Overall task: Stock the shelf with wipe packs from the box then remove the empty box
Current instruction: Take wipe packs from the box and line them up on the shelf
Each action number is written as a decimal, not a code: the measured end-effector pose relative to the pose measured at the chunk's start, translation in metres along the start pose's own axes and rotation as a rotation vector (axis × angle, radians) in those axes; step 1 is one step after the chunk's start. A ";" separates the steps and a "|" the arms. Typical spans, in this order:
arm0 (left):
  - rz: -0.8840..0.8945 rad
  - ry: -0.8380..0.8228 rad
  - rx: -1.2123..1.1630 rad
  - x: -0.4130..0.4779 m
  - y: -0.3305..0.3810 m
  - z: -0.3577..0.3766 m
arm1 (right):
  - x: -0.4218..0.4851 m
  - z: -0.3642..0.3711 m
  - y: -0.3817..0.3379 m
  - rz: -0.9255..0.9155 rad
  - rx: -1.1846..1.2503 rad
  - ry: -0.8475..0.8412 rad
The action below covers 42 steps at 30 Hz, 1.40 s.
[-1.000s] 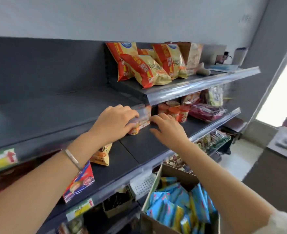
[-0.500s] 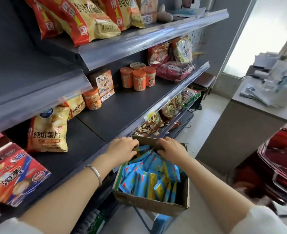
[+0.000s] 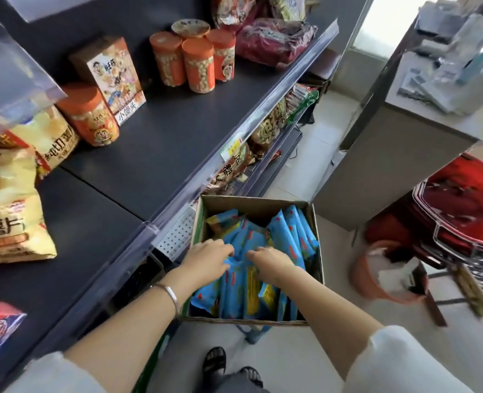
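An open cardboard box (image 3: 258, 204) stands below the shelf edge, filled with several blue wipe packs (image 3: 287, 236) standing on end. Both my hands are down inside it. My left hand (image 3: 206, 258) lies on the packs at the box's left side, fingers lightly bent and pointing right. My right hand (image 3: 271, 260) lies beside it, fingers pointing left, fingertips close to those of the left hand. No pack is lifted. The dark shelf board (image 3: 161, 143) above the box has bare room at its front.
On the shelf stand orange snack jars (image 3: 197, 66), a snack carton (image 3: 112, 78) and yellow crisp bags (image 3: 4, 211). A grey counter (image 3: 376, 165) and stacked red baskets (image 3: 461, 211) are at the right. My sandalled feet (image 3: 214, 361) stand on the pale floor.
My hands left the shelf and dropped into the box. The view tilted down, and both hands moved from the far rim to the middle of the packs.
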<state>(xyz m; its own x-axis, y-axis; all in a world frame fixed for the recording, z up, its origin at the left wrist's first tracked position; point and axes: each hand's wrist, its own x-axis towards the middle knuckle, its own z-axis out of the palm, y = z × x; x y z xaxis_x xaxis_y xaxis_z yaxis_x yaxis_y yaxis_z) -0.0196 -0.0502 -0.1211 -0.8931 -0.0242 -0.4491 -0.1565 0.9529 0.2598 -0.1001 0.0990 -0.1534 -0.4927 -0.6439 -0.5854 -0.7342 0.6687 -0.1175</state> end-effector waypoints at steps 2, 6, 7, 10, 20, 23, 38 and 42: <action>0.015 0.004 0.002 0.004 -0.001 0.004 | 0.004 0.002 -0.004 0.012 -0.071 0.009; 0.041 0.001 -0.010 0.009 -0.004 0.005 | 0.006 0.004 -0.003 -0.004 -0.150 0.018; 0.039 0.001 -0.026 0.011 -0.004 0.003 | 0.005 0.000 -0.002 -0.018 -0.150 0.023; 0.025 0.002 -0.136 0.018 -0.007 -0.005 | -0.006 -0.027 0.003 -0.054 -0.079 0.107; -0.417 -0.248 -1.427 0.029 0.000 -0.051 | -0.036 -0.104 0.037 -0.068 0.783 0.532; -0.453 -0.418 -1.536 0.029 0.000 -0.047 | -0.036 -0.100 0.038 -0.059 0.832 0.528; -0.164 0.150 -1.613 0.025 0.012 -0.038 | -0.033 -0.079 0.042 0.205 1.127 0.343; -0.130 0.136 -1.582 0.022 0.010 -0.035 | -0.033 -0.080 0.035 0.274 1.194 0.168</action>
<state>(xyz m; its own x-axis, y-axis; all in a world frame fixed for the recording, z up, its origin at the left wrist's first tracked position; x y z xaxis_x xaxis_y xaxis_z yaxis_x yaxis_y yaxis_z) -0.0557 -0.0521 -0.0990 -0.8549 -0.1848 -0.4847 -0.4152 -0.3163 0.8530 -0.1471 0.1139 -0.0739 -0.6813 -0.4098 -0.6065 0.2456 0.6526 -0.7168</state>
